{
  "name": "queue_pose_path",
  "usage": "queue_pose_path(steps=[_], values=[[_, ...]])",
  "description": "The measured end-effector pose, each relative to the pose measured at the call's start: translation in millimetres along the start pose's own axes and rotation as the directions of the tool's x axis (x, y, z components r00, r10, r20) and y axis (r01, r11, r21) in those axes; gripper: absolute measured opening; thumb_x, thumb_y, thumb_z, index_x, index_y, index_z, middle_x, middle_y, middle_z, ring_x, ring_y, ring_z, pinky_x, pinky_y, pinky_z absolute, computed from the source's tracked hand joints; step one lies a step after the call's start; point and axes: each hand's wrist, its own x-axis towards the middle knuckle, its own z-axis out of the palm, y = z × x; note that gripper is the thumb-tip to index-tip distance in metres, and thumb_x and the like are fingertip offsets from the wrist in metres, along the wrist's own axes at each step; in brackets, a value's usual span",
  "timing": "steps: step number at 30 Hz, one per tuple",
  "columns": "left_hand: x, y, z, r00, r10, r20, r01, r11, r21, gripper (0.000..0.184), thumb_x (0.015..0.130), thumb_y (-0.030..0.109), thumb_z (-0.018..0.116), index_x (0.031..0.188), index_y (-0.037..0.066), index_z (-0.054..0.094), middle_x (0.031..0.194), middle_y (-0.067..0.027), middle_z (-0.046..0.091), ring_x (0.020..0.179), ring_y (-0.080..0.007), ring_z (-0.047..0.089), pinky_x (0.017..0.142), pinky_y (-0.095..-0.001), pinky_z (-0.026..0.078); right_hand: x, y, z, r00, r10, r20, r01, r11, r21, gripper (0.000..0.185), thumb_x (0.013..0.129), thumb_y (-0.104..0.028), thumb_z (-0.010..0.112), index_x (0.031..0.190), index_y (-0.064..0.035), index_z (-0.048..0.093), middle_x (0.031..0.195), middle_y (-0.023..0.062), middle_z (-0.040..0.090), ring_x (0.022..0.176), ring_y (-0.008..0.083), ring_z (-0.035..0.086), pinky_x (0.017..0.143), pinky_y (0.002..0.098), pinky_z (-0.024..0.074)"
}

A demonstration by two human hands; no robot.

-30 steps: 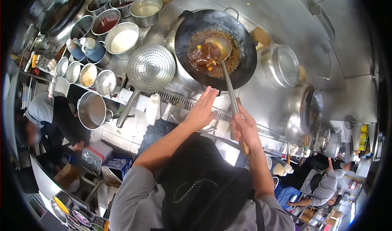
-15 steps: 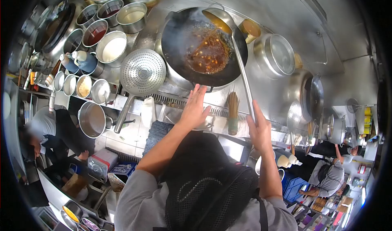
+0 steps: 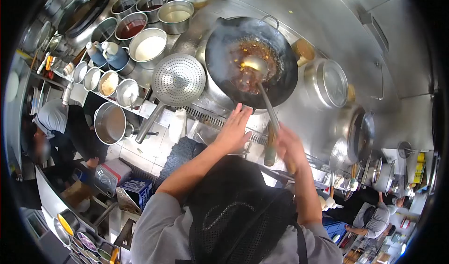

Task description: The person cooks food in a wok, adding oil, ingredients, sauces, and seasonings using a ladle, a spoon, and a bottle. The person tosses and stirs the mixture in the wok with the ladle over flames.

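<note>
A black wok (image 3: 220, 53) with dark, steaming brown sauce (image 3: 269, 53) sits at upper centre. My right hand (image 3: 288, 147), slightly blurred, is closed round the handle of a long ladle (image 3: 255, 67), whose bowl lies in the sauce. Flat against the near edge of the wok is my left hand (image 3: 235, 129), its fingers stretched out and holding nothing. Between my hands and below the wok, a bamboo brush (image 3: 270, 154) is partly hidden by the ladle. To the left of the wok rests a round perforated strainer (image 3: 179, 79), its handle pointing down.
Sauce containers, among them one with white liquid (image 3: 148, 45), and small seasoning bowls (image 3: 127, 92) stand at left. A steel pot (image 3: 110, 123) is below them. Right of the wok stands a lidded pot (image 3: 331, 82). Co-workers are at far left (image 3: 54, 116) and lower right (image 3: 376, 219).
The ladle's bowl has come down from the wok's far rim into the sauce, and my right hand has shifted along with the handle. The whole view has shifted slightly.
</note>
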Motion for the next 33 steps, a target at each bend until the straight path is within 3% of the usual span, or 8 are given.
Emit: queue_pose_path(steps=[3, 6, 8, 17, 19, 24, 28, 33], values=[[-4.6, -2.5, 4.1, 0.999, 0.045, 0.015, -0.045, 0.998, 0.042, 0.083, 0.088, 0.016, 0.076, 0.156, -0.005, 0.033, 0.158, -0.025, 0.041, 0.155, -0.0453, 0.025, 0.127, -0.0521, 0.026, 79.9, 26.9, -17.5, 0.979, -0.021, 0.203, -0.076, 0.887, 0.455, 0.058, 0.109, -0.025, 0.054, 0.161, -0.0058, 0.036, 0.074, -0.0005, 0.056, 0.05, 0.0098, 0.052, 0.043, 0.0278, 0.0456], [-5.1, -2.4, 0.9, 0.998, 0.063, 0.008, -0.063, 0.997, 0.051, 0.082, 0.088, 0.016, 0.076, 0.155, -0.005, 0.034, 0.158, -0.0249, 0.041, 0.156, -0.0449, 0.024, 0.127, -0.0521, 0.025, 116.3, 73.8, 6.9, 0.962, -0.255, -0.096, 0.246, 0.965, -0.096, 0.058, 0.108, -0.023, 0.054, 0.16, -0.0037, 0.036, 0.078, 0.0067, 0.063, 0.053, 0.0138, 0.059, 0.046, 0.0309, 0.0496], [-2.8, -1.4, -2.8, 0.999, 0.035, 0.041, -0.036, 0.999, 0.022, 0.081, 0.088, 0.017, 0.076, 0.155, -0.005, 0.035, 0.158, -0.0246, 0.041, 0.156, -0.0447, 0.024, 0.127, -0.0524, 0.024, 92.3, 105.8, 18.2, 0.775, -0.586, -0.237, 0.123, 0.508, -0.852, 0.06, 0.106, -0.021, 0.057, 0.159, -0.0014, 0.035, 0.079, 0.0156, 0.067, 0.06, 0.0176, 0.067, 0.05, 0.0344, 0.0539], [-1.8, -2.4, -3.1, 0.999, 0.025, 0.035, -0.026, 0.999, 0.025, 0.08, 0.089, 0.016, 0.074, 0.155, -0.003, 0.035, 0.159, -0.0236, 0.04, 0.156, -0.0438, 0.025, 0.127, -0.0506, 0.026, 45.0, -3.6, 23.5, 0.992, -0.099, -0.083, 0.091, 0.991, -0.096, 0.057, 0.104, -0.016, 0.06, 0.157, -0.0028, 0.043, 0.07, 0.0085, 0.064, 0.055, 0.0128, 0.062, 0.048, 0.0333, 0.0516], [-2.2, -3.8, -7.7, 0.998, 0.021, 0.052, -0.022, 1.0, 0.014, 0.08, 0.089, 0.015, 0.074, 0.156, -0.003, 0.034, 0.16, -0.0236, 0.039, 0.155, -0.0435, 0.026, 0.126, -0.0493, 0.027, 69.8, 23.1, 14.7, 0.867, -0.458, -0.197, 0.231, 0.718, -0.657, 0.056, 0.102, -0.013, 0.062, 0.155, -0.0051, 0.047, 0.086, 0.0213, 0.071, 0.063, 0.0263, 0.07, 0.06, 0.0418, 0.0549], [-4.3, -7.4, -15.7, 0.997, 0.065, 0.041, -0.064, 0.998, -0.018, 0.079, 0.09, 0.014, 0.073, 0.156, -0.003, 0.034, 0.159, -0.0243, 0.039, 0.155, -0.0438, 0.026, 0.126, -0.0497, 0.028, 89.2, 50.7, -10.7, 0.646, -0.727, -0.234, 0.244, 0.487, -0.839, 0.055, 0.099, -0.013, 0.064, 0.151, -0.0051, 0.051, 0.09, 0.0304, 0.072, 0.078, 0.0495, 0.07, 0.07, 0.0508, 0.0544], [-7.9, -9.1, -21.4, 0.997, 0.051, 0.064, -0.046, 0.997, -0.065, 0.076, 0.091, 0.015, 0.072, 0.156, -0.003, 0.035, 0.159, -0.0245, 0.039, 0.155, -0.0447, 0.026, 0.125, -0.0496, 0.029, 79.9, 61.1, 29.0, 0.8, -0.511, -0.314, 0.172, 0.698, -0.695, 0.058, 0.102, -0.015, 0.061, 0.155, -0.0002, 0.044, 0.074, 0.0224, 0.07, 0.057, 0.0343, 0.068, 0.053, 0.0455, 0.0524], [-16.5, -18.2, -39.4, 0.999, -0.03, 0.043, 0.036, 0.989, -0.145, 0.074, 0.094, 0.016, 0.071, 0.156, 0.0, 0.035, 0.162, -0.0237, 0.038, 0.155, -0.0457, 0.027, 0.125, -0.0489, 0.029, 44.2, 32.3, 53.5, 0.988, -0.087, -0.125, 0.116, 0.96, 0.253, 0.064, 0.106, -0.018, 0.06, 0.162, -0.0033, 0.032, 0.072, 0.0024, 0.057, 0.049, 0.0101, 0.051, 0.041, 0.0271, 0.0429]])
